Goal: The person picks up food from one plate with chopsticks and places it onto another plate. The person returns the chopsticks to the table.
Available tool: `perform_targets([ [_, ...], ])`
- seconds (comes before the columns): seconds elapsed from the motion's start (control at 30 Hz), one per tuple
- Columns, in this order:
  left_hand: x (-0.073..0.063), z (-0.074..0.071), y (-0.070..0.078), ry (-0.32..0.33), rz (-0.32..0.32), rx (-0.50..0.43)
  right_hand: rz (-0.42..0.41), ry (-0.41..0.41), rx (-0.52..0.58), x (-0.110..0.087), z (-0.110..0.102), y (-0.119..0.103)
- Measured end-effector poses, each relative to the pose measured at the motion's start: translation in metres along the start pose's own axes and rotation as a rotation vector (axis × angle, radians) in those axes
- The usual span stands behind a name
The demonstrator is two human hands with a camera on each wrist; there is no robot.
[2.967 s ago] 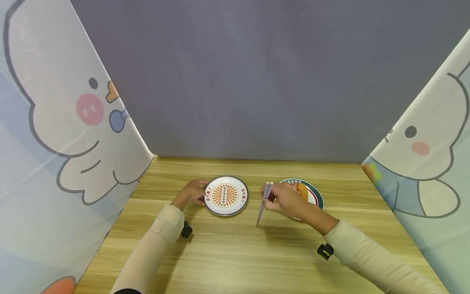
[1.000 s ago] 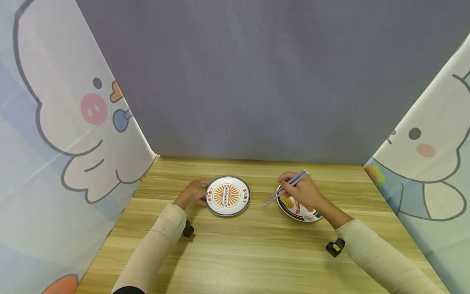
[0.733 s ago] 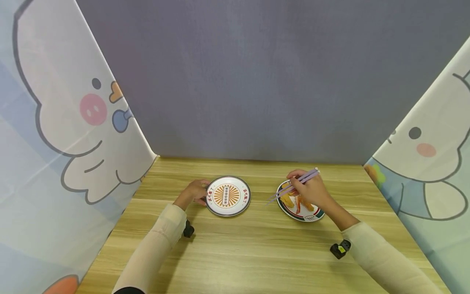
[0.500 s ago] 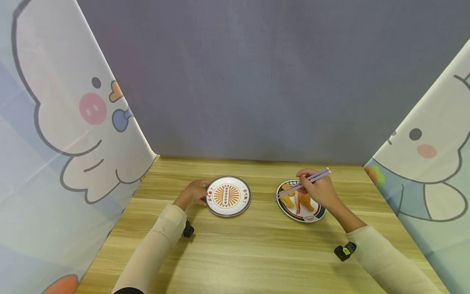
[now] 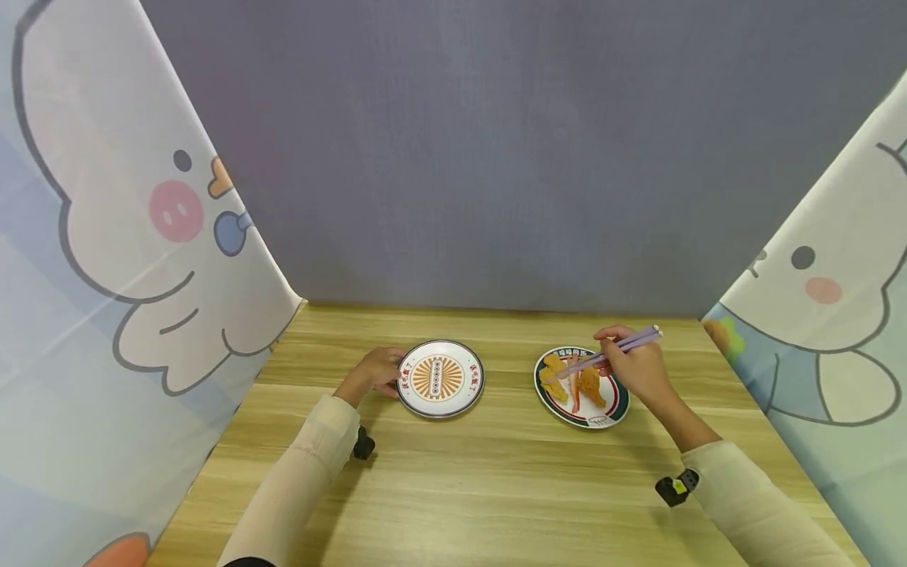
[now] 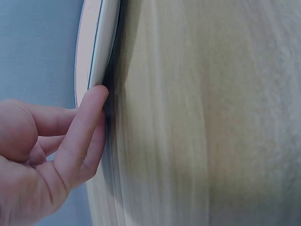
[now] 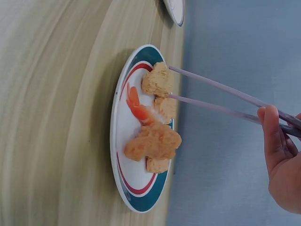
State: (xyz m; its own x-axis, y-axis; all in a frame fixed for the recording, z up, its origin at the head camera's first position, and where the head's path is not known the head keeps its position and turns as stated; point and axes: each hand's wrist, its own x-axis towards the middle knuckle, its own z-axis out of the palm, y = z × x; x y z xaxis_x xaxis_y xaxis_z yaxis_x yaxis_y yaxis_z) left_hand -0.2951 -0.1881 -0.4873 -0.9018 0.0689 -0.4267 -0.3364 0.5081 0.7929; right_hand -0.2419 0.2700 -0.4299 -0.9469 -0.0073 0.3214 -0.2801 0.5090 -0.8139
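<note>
My left hand pinches the left rim of a white plate printed with an orange sunburst and red characters. In the left wrist view, the fingertips of that hand are at the plate's edge. My right hand holds a pair of purple chopsticks above a green-and-red-rimmed plate. On that plate lie a shrimp, a fried drumstick-like piece and several yellow fried nuggets. The chopstick tips stand apart, close to one nugget.
Both plates are on a wood-grain table. A grey panel rises behind it, with cartoon-printed cloths on the left and right. A black wrist camera hangs under the right sleeve.
My right hand has moved right with the chopsticks, which have swung from pointing down beside the food plate to slanting leftward over the food. The left hand stays at its plate.
</note>
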Motion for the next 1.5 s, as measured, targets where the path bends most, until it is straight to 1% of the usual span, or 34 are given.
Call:
perform_targets([
  [0.17, 0.003, -0.001, 0.001, -0.002, 0.018, 0.013, 0.012, 0.019, 0.039, 0.001, 0.002, 0.003],
  [0.3, 0.002, 0.001, 0.0, -0.01, 0.013, 0.023, 0.056, 0.017, 0.016, -0.001, 0.003, 0.004],
  [0.43, 0.002, 0.003, -0.004, -0.007, 0.0, 0.001, 0.095, 0.01, -0.015, -0.006, 0.003, 0.004],
  [0.67, 0.0, 0.002, -0.004, 0.014, 0.004, -0.018, 0.099, 0.024, -0.018, -0.004, 0.003, 0.006],
  [0.77, 0.001, 0.001, -0.004, 0.015, 0.009, -0.014, 0.117, 0.03, -0.009, -0.002, 0.002, 0.007],
  [0.97, 0.004, 0.001, -0.005, 0.01, 0.005, -0.02, 0.19, 0.032, 0.051, 0.0, -0.003, 0.011],
  [1.23, 0.003, 0.003, -0.003, 0.009, -0.001, -0.018, 0.248, 0.047, 0.117, -0.003, -0.005, 0.015],
  [1.37, 0.002, 0.002, -0.004, 0.018, -0.006, -0.013, 0.266, 0.06, 0.149, -0.004, -0.004, 0.017],
  [1.5, 0.003, 0.002, -0.004, 0.015, -0.005, -0.013, 0.271, 0.092, 0.185, -0.003, -0.004, 0.019],
])
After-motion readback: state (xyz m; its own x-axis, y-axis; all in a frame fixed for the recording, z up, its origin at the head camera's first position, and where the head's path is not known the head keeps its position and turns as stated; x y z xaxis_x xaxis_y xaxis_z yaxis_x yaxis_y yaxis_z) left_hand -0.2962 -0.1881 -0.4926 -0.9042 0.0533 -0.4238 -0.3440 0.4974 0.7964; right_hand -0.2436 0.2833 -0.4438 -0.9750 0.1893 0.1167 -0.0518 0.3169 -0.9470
